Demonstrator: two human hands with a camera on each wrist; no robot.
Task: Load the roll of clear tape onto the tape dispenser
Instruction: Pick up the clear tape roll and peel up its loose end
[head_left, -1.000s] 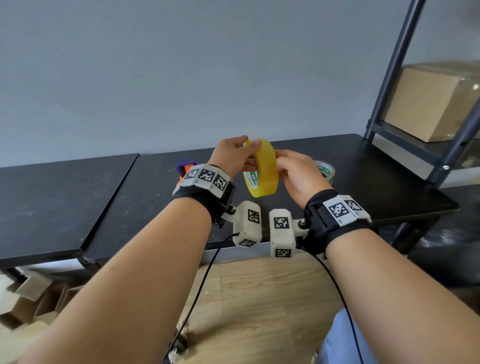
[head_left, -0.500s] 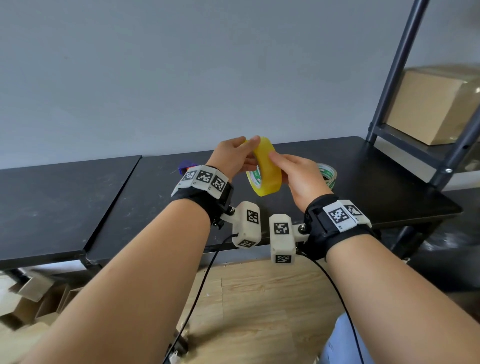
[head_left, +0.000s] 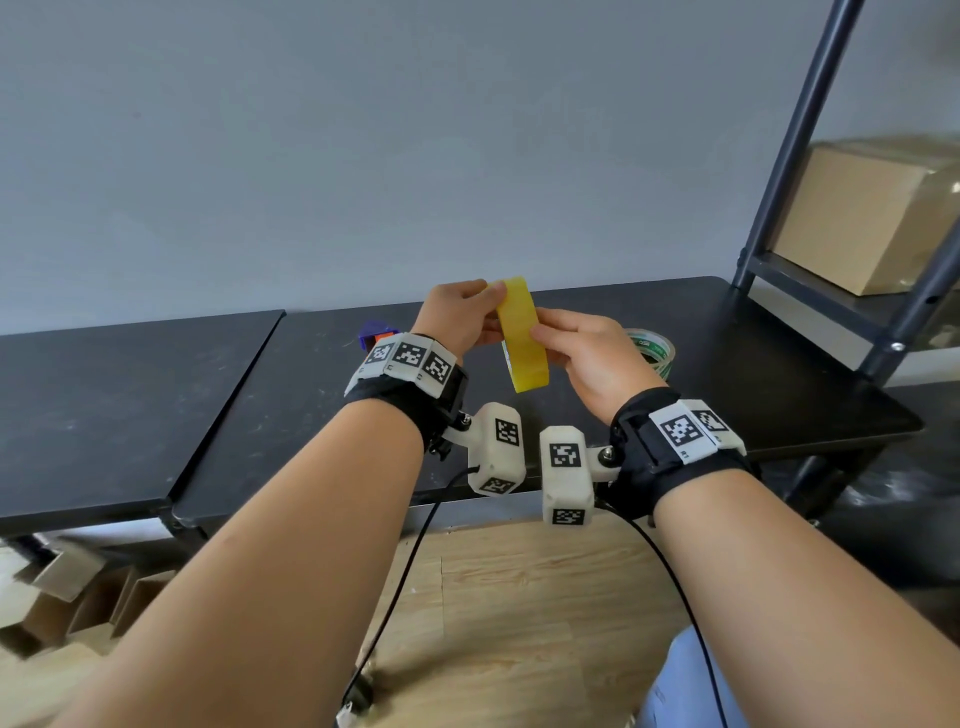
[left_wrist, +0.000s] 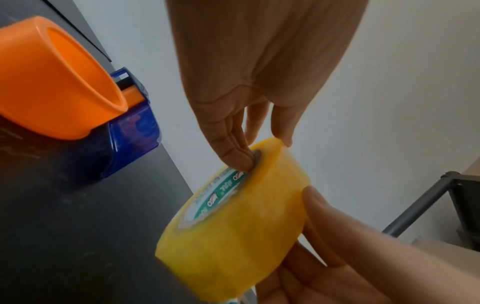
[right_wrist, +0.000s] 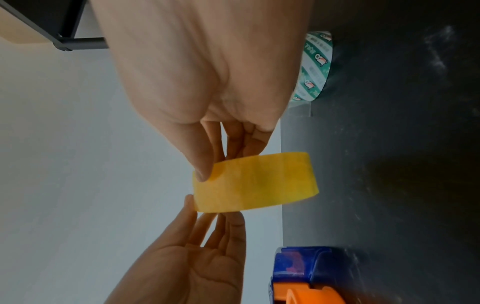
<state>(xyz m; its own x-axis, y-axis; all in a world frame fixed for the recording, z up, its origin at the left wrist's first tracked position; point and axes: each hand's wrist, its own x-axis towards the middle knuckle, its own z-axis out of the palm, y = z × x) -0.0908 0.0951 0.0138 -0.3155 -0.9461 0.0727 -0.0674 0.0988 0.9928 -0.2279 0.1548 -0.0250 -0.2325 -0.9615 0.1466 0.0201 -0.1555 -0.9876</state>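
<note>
A yellowish clear tape roll (head_left: 522, 338) hangs in the air above the black table (head_left: 311, 405), nearly edge-on to the head view. My left hand (head_left: 483, 312) pinches its upper rim, with fingers (left_wrist: 233, 154) reaching into the green-printed core. My right hand (head_left: 550, 338) grips the other side, its thumb (left_wrist: 319, 216) lying on the outer band of the roll (left_wrist: 241, 226). The blue tape dispenser (left_wrist: 130, 144) with an orange hub (left_wrist: 52, 82) lies on the table behind my left wrist, with no roll on it.
A second, nearly spent roll (head_left: 652, 353) with a green and white core stands on the table right of my right hand. A metal shelf post (head_left: 810, 140) and a cardboard box (head_left: 872, 218) are at the far right. Wooden floor lies below the table's front edge.
The roll has been turned in my hands and now faces the head camera more edge-on. My right fingers have shifted along its outer band. Both hands stay at the same spot above the table.
</note>
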